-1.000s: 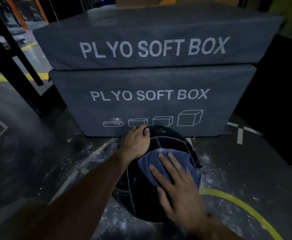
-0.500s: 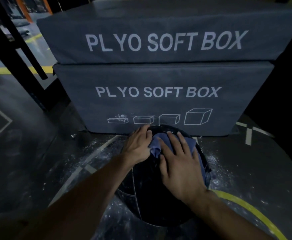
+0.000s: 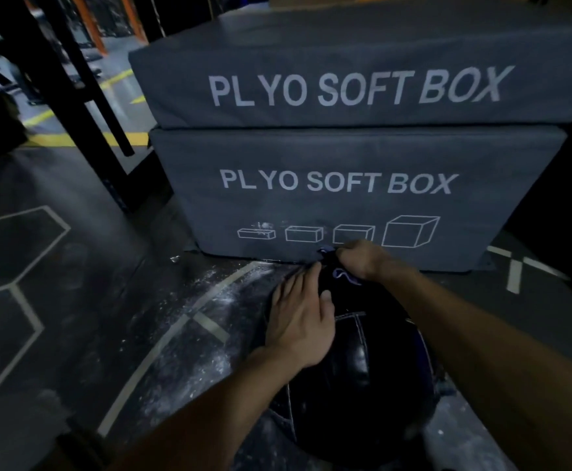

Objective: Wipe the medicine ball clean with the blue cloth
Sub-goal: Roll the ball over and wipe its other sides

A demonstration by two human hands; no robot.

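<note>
A person's right hand point(image 3: 362, 258) reaches over the far side of a black medicine ball point(image 3: 352, 368), its grip closed on a bunched blue cloth point(image 3: 344, 274) of which only a crumpled edge shows below the knuckles. The left hand point(image 3: 300, 317), nearer than that grip and to its left, lies flat and open on the ball's upper surface, fingers spread, steadying it. The ball rests on the dark gym floor point(image 3: 108, 283) amid white chalk dust point(image 3: 210, 334), just in front of two stacked grey soft boxes point(image 3: 345, 181) beyond the grip. The ball's glossy stitched skin looks smooth and probably slippery, and the ball likely heavy enough to stay put yet prone to roll, so a flat palm bracing it from above seems the sound hold; the cloth, soft and limp, wants gathering into the fist.
</note>
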